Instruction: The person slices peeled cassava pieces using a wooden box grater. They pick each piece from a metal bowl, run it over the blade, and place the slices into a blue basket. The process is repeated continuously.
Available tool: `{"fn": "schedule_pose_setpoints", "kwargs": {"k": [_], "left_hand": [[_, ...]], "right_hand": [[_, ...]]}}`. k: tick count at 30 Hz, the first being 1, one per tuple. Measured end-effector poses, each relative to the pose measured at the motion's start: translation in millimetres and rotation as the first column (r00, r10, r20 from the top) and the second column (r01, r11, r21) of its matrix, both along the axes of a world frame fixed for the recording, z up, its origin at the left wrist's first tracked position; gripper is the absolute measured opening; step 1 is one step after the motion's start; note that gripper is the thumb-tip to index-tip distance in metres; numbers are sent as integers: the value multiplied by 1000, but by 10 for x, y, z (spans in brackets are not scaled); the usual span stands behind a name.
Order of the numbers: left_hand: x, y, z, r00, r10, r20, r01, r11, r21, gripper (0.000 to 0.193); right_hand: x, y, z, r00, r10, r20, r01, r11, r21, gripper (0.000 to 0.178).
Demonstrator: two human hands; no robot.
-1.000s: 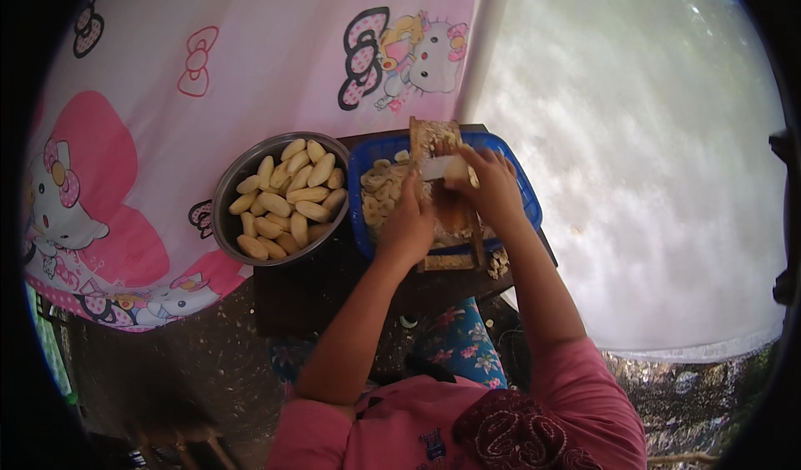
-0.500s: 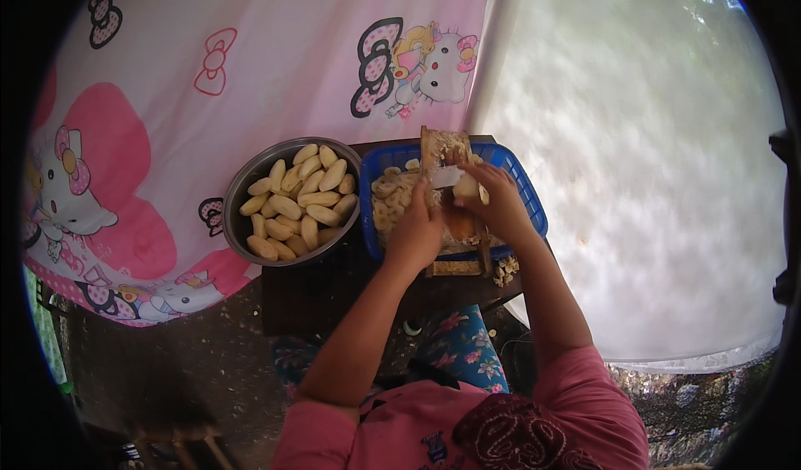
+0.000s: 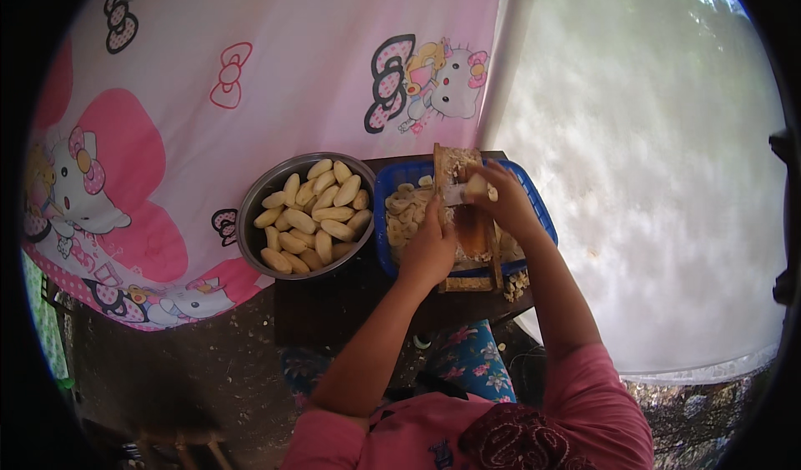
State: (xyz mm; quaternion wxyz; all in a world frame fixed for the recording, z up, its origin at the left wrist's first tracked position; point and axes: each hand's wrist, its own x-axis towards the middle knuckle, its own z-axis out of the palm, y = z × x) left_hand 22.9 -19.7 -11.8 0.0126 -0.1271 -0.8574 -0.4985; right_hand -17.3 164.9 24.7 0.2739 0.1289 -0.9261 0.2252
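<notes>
A wooden slicer with a metal blade lies across a blue plastic basket. My left hand is closed on the slicer's left rail. Pinched in the fingers of my right hand is a short piece of peeled banana, over the upper part of the slicer by the blade. Round banana slices fill the basket's left side; the slicer and my hands hide part of the rest. Pale scraps cling to the wood.
To the left stands a metal bowl heaped with peeled bananas. Bowl and basket share a small dark table. Banana scraps lie near the basket's front right corner. A pink printed cloth and a whitish sheet hang behind.
My right hand has slid the banana piece up the slicer, toward its far end. My left hand keeps its grip on the rail. The whole view has shifted slightly.
</notes>
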Motion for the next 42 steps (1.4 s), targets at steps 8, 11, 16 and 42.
{"fn": "schedule_pose_setpoints", "kwargs": {"k": [8, 11, 16, 42], "left_hand": [[-16, 29, -92, 1000, -3, 8, 3, 1000, 8, 60], [-25, 24, -90, 1000, -2, 14, 2, 1000, 7, 59], [-51, 43, -134, 995, 30, -90, -26, 999, 41, 60], [-9, 11, -25, 1000, 6, -14, -6, 999, 38, 61]], "right_hand": [[259, -10, -116, 989, 146, -1, -146, 987, -72, 56], [-352, 41, 11, 991, 131, -29, -134, 982, -131, 54], [-64, 42, -62, 986, 164, -12, -165, 983, -87, 54], [-49, 40, -3, 983, 181, 24, -177, 975, -134, 54]]}}
